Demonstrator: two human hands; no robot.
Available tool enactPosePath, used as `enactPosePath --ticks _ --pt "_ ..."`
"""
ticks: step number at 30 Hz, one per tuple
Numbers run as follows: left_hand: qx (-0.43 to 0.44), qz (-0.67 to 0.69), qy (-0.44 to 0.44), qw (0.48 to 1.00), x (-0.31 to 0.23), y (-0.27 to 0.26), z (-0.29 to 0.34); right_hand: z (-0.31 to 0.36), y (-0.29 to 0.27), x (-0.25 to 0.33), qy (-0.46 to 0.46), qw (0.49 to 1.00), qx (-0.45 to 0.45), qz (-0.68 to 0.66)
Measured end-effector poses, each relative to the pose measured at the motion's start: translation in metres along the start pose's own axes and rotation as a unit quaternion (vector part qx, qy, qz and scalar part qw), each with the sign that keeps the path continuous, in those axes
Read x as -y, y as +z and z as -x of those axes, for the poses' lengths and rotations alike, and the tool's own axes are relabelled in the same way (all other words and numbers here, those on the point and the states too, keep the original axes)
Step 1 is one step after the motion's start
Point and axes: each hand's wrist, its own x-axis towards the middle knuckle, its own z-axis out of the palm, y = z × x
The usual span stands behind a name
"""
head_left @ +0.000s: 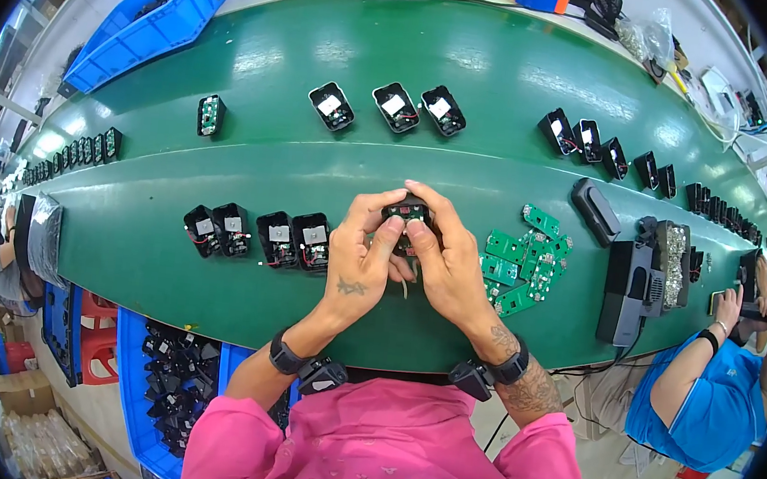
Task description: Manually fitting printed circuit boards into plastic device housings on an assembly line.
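A small black plastic housing with a green circuit board (407,212) in it is held between both hands above the green bench. My left hand (361,242) grips its left side, and my right hand (446,262) grips its right side. Both thumbs press down on the board, while the other fingers wrap round the housing and partly hide it. A thin pale wire shows below the fingers. Left of my hands stand several open black housings (312,240) with white labels and wires. A loose pile of green circuit boards (518,264) lies right of my right hand.
More black housings (396,107) stand along the bench's far half. On the right are a black device (596,212), a dark grey box (627,300) and a tray of small metal parts (672,267). Blue bins (160,19) sit far left and below the bench. A co-worker (710,391) works at right.
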Motion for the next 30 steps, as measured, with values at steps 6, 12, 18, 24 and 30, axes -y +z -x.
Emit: enactPosePath --ticks 6,12,18,24,30 --pt "-0.039 -0.052 0.163 0.985 0.003 0.006 0.007 0.004 0.008 -0.002 -0.084 0.994 -0.045 -0.048" --pt "-0.046 -0.183 0.027 0.982 -0.063 -0.029 -0.02 -0.008 -0.051 0.006 -0.098 0.982 -0.011 0.163" --pt "-0.096 -0.268 -0.063 0.956 -0.057 -0.143 -0.135 0.0 -0.134 -0.014 0.022 0.872 -0.162 0.461" --pt "-0.178 -0.292 -0.063 0.938 0.002 -0.168 -0.166 0.005 -0.134 -0.018 0.101 0.874 -0.095 0.466" --pt "-0.049 -0.698 0.157 0.697 -0.023 -0.112 -0.142 0.001 -0.136 -0.037 0.046 0.85 -0.135 0.507"
